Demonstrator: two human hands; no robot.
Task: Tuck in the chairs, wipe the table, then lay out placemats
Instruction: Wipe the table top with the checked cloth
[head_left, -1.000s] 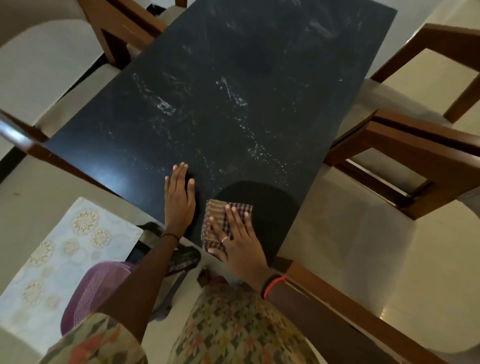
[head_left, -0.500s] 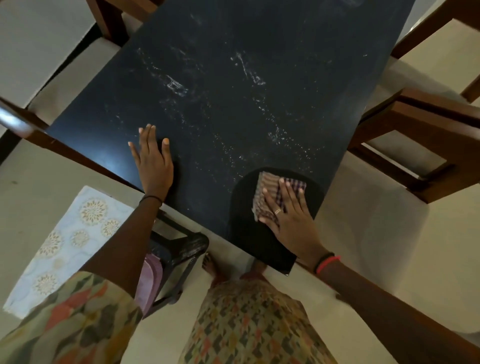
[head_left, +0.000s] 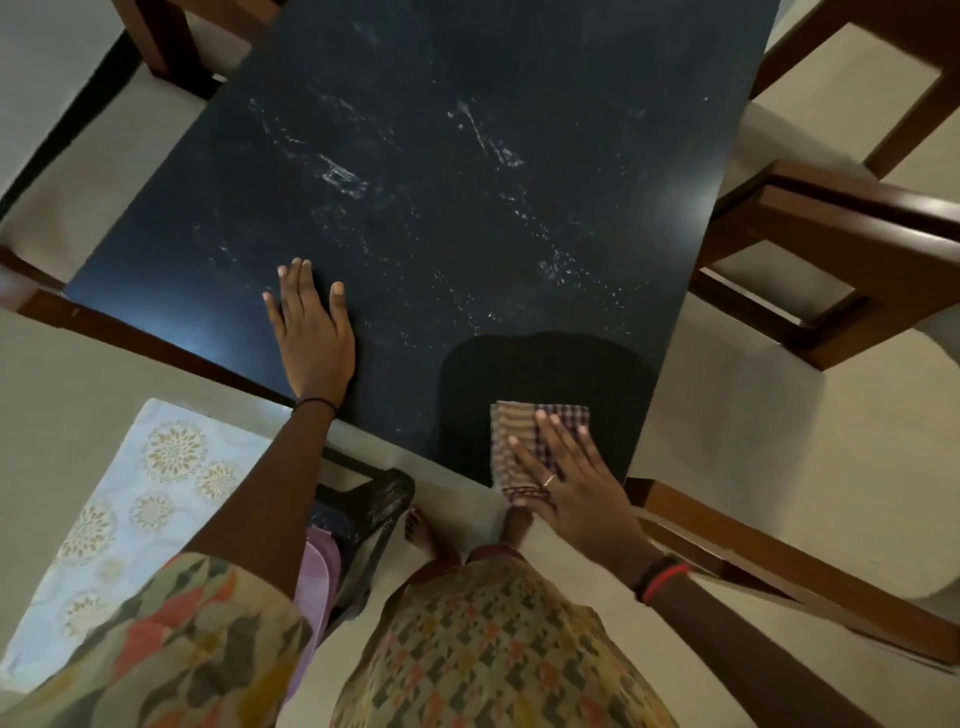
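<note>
- The checked cloth (head_left: 524, 447) is pressed flat onto the dark table (head_left: 467, 182) at its near edge, at about 5 o'clock on the tabletop, inside a darker wiped patch (head_left: 545, 374).
- The cloth is held down by the right hand (head_left: 571, 478), fingers extended and spread over it, not curled around it.
- The left hand (head_left: 314, 332) is laid flat on the table at about 7 o'clock, fingers released and grasping nothing.
- White smears (head_left: 343, 176) are seen across the middle of the tabletop.
- A wooden chair (head_left: 831, 249) stands at 3 o'clock; a patterned placemat (head_left: 130, 509) lies at 8 o'clock, off the table.
</note>
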